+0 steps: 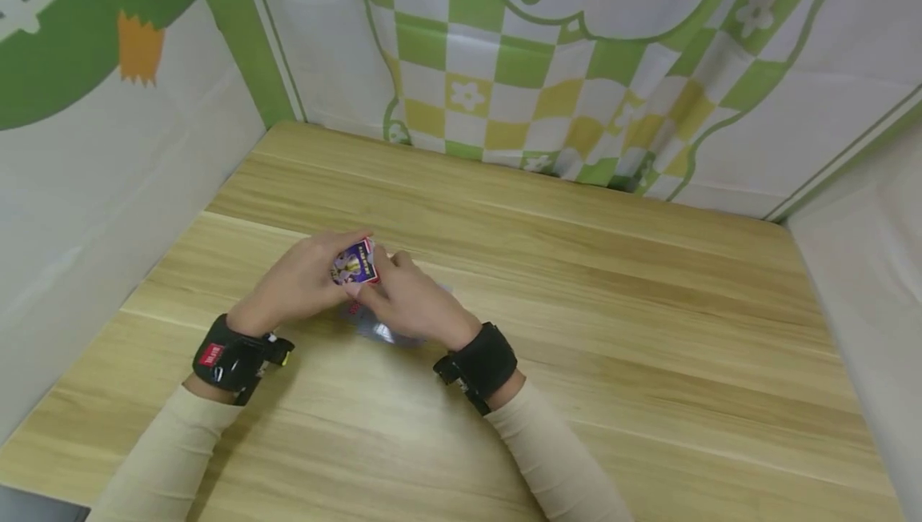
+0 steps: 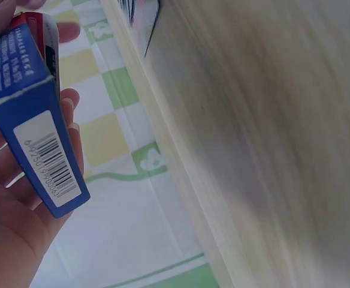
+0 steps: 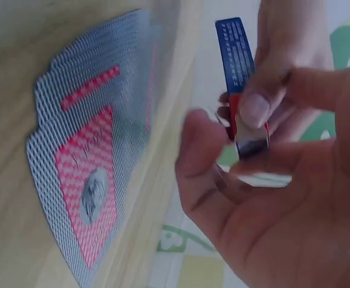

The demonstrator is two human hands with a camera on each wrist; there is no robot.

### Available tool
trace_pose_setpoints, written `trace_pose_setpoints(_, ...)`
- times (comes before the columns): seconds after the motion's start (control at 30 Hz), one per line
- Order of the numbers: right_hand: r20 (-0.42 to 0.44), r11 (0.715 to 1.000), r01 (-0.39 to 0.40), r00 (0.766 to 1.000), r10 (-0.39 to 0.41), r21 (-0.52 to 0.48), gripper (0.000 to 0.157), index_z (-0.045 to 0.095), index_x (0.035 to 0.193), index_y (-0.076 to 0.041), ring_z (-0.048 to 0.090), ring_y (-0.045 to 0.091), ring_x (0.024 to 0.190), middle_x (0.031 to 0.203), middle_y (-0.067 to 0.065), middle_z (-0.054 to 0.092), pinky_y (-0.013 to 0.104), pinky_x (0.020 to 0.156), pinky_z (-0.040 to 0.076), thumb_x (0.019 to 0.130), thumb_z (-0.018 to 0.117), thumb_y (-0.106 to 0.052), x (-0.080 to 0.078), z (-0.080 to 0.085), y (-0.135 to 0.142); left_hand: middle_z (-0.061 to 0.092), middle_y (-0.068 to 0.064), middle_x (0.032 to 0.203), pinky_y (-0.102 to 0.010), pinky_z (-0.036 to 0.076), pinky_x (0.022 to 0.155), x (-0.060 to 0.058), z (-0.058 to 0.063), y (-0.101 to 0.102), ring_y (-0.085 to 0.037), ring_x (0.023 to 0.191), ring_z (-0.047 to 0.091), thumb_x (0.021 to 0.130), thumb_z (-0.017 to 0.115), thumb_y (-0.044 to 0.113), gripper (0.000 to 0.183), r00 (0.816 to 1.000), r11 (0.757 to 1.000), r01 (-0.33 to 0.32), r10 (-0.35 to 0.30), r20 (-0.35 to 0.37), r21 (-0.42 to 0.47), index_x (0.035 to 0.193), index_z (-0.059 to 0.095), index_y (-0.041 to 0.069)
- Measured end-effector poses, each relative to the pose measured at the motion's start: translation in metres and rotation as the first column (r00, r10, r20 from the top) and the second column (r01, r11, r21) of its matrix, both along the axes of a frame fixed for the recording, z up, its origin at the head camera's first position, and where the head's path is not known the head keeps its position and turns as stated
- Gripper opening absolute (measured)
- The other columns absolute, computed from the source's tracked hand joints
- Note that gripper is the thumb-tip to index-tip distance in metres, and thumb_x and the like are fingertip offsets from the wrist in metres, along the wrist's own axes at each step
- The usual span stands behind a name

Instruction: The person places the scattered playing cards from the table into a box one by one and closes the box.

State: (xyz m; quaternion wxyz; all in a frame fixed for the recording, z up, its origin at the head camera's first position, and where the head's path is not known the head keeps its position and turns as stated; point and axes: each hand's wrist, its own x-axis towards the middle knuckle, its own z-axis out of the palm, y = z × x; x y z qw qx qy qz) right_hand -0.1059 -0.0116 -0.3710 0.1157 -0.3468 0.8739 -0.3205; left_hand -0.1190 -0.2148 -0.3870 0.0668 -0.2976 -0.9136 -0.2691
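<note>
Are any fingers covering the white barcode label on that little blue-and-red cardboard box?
No, the white barcode label on the blue-and-red cardboard box shows uncovered in the left wrist view.

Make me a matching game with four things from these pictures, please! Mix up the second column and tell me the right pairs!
Things:
1. small box
2. playing cards
3. right wrist strap
4. left sleeve

Colours and places:
A. cream
B. held in the left hand
C. black
D. spread on the table

Right pairs: 1-B, 2-D, 3-C, 4-A.
</note>
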Motion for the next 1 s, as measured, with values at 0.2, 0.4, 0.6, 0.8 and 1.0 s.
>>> trace_pose_setpoints(0.2,0.016,0.985,0.121,0.992,-0.124,0.120,0.040,0.059,0.115,0.003,0.058,0.018,0.085,0.104,0.012,0.064,0.031,0.071,0.050,0.095,0.057,-0.032,-0.012,0.001,0.019,0.065,-0.010,0.097,-0.032,0.047,0.052,-0.001,0.002,-0.006,-0.015,0.065,0.053,0.073,0.079,0.040,0.076,0.997,0.997,-0.078,0.078,-0.021,0.003,0.133,0.050,0.004)
trace_pose_setpoints(0.4,-0.002,0.908,0.185,0.980,-0.199,0.376,0.049,0.054,0.091,-0.005,0.046,0.019,0.074,0.084,0.007,0.048,0.031,0.058,0.043,0.071,0.079,-0.042,-0.015,-0.004,0.037,0.065,-0.010,0.098,-0.032,0.046,0.051,-0.002,0.001,-0.010,-0.015,0.064,0.051,0.071,0.079,0.044,0.078,0.996,0.996,-0.089,0.090,-0.022,0.014,0.132,0.051,0.004)
trace_pose_setpoints(0.6,-0.019,0.884,0.221,0.972,-0.234,0.413,0.068,0.053,0.099,-0.004,0.046,0.024,0.087,0.095,0.008,0.049,0.038,0.071,0.046,0.059,0.084,-0.049,-0.018,-0.013,0.041,0.065,-0.010,0.102,-0.032,0.046,0.053,-0.001,0.001,-0.010,-0.016,0.068,0.052,0.070,0.080,0.045,0.080,0.996,0.996,-0.090,0.091,-0.026,0.010,0.133,0.051,0.006)
trace_pose_setpoints(0.8,0.056,0.942,0.187,0.976,-0.210,0.280,0.037,0.052,0.077,-0.005,0.045,0.019,0.071,0.075,0.005,0.048,0.029,0.055,0.039,0.074,0.079,-0.030,-0.027,-0.010,0.052,0.064,-0.012,0.107,-0.033,0.046,0.056,-0.001,0.001,-0.010,-0.016,0.070,0.052,0.071,0.079,0.044,0.080,0.996,0.996,-0.090,0.090,-0.003,-0.003,0.134,0.049,0.005)
trace_pose_setpoints(1.0,0.235,0.990,0.142,0.962,-0.138,-0.004,0.008,0.053,0.084,-0.005,0.048,0.015,0.060,0.074,0.006,0.052,0.025,0.049,0.037,0.089,0.058,-0.005,-0.035,0.003,0.067,0.064,-0.010,0.101,-0.032,0.047,0.053,-0.001,0.001,-0.010,-0.016,0.068,0.052,0.071,0.078,0.046,0.081,0.995,0.995,-0.098,0.098,0.011,-0.010,0.135,0.048,0.005)
